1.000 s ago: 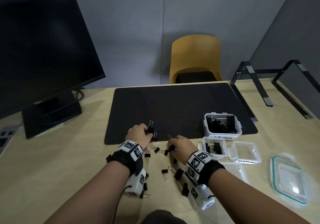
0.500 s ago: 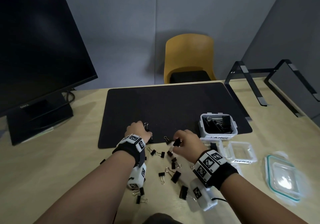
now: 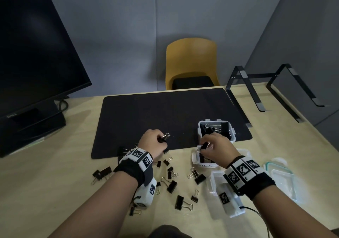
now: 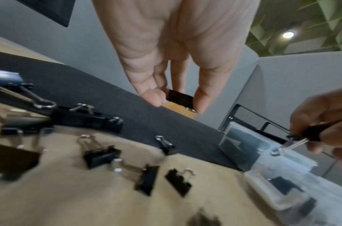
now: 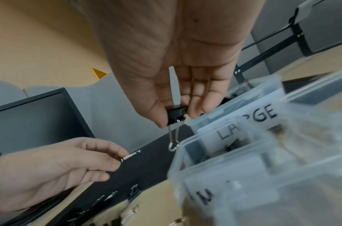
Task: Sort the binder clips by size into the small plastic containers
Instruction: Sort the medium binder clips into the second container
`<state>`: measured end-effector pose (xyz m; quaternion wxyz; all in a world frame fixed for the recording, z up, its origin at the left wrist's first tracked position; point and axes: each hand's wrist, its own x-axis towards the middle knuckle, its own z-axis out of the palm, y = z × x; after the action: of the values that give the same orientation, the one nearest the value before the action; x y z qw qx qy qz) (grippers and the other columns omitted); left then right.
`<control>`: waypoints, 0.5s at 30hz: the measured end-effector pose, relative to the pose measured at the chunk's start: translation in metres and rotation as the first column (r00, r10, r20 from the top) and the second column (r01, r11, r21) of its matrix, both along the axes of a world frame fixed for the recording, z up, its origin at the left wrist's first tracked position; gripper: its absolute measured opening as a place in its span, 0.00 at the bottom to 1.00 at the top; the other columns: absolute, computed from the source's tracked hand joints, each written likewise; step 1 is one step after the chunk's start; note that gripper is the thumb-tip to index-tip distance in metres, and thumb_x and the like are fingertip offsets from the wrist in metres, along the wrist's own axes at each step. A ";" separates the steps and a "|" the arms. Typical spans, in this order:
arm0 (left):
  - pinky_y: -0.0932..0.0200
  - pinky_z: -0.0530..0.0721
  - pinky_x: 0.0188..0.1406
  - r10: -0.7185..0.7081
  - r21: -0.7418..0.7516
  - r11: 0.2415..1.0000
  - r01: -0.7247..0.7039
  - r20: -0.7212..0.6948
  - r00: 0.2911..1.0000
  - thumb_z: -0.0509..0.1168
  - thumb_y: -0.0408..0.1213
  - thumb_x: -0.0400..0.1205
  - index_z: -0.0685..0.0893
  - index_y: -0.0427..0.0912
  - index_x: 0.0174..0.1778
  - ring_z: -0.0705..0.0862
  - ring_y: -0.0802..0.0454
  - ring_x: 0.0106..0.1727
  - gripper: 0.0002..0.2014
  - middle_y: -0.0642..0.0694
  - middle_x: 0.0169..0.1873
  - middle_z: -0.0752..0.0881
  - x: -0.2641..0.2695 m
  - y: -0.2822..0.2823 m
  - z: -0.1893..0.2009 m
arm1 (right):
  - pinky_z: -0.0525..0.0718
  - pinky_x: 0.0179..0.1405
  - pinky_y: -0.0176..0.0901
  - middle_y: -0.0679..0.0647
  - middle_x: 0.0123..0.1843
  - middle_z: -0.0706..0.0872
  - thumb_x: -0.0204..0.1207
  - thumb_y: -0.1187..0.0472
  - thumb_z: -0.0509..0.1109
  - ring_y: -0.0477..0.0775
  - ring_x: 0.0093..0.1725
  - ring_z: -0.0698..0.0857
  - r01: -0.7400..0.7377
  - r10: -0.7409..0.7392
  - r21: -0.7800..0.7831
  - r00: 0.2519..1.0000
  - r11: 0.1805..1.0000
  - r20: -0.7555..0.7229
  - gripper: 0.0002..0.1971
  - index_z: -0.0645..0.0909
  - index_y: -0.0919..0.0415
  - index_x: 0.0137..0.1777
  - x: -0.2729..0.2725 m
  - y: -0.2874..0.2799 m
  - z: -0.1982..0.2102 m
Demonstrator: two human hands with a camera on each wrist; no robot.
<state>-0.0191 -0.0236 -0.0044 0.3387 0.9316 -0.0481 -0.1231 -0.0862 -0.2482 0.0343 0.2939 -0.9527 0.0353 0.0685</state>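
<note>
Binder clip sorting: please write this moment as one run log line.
left hand: pinches clip over mat | right hand: pinches clip above Medium container | loose clips on table

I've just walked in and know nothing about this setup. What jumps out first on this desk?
Two hands at work: the left hand pinches a black binder clip over the dark mat, while the right hand holds another clip above the container marked Medium. Loose clips litter the wooden desk between the wrists, and a yellow chair stands behind.
</note>
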 end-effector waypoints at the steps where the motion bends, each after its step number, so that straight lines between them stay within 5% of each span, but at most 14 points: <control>1: 0.58 0.82 0.49 -0.035 -0.022 0.999 0.035 -0.002 0.999 0.71 0.39 0.72 0.84 0.50 0.49 0.82 0.53 0.48 0.10 0.50 0.49 0.80 -0.005 -0.006 0.004 | 0.79 0.41 0.35 0.50 0.48 0.81 0.68 0.62 0.73 0.48 0.40 0.83 -0.003 0.003 -0.017 1.000 1.000 -0.007 0.06 0.83 0.53 0.44 -0.001 -0.007 0.001; 8: 0.64 0.80 0.53 -0.195 -0.133 0.972 0.195 0.011 0.981 0.74 0.40 0.71 0.84 0.50 0.54 0.81 0.58 0.51 0.15 0.54 0.50 0.81 -0.030 -0.043 0.019 | 0.80 0.42 0.40 0.50 0.46 0.80 0.69 0.59 0.73 0.49 0.40 0.84 -0.029 0.023 -0.109 0.998 0.994 -0.058 0.07 0.77 0.48 0.41 -0.013 -0.045 0.003; 15: 0.59 0.81 0.59 -0.254 -0.120 0.960 0.251 -0.004 0.967 0.75 0.41 0.70 0.82 0.51 0.55 0.80 0.60 0.55 0.18 0.58 0.52 0.82 -0.046 -0.075 0.016 | 0.82 0.45 0.44 0.49 0.49 0.80 0.70 0.60 0.71 0.51 0.43 0.83 -0.037 0.031 -0.093 0.998 0.995 -0.063 0.07 0.80 0.53 0.47 -0.017 -0.057 -0.005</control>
<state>-0.0652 -0.0981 0.0113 0.3752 0.8949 -0.1704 -0.1714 -0.1030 -0.3054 0.0293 0.2462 -0.9634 0.0312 0.1010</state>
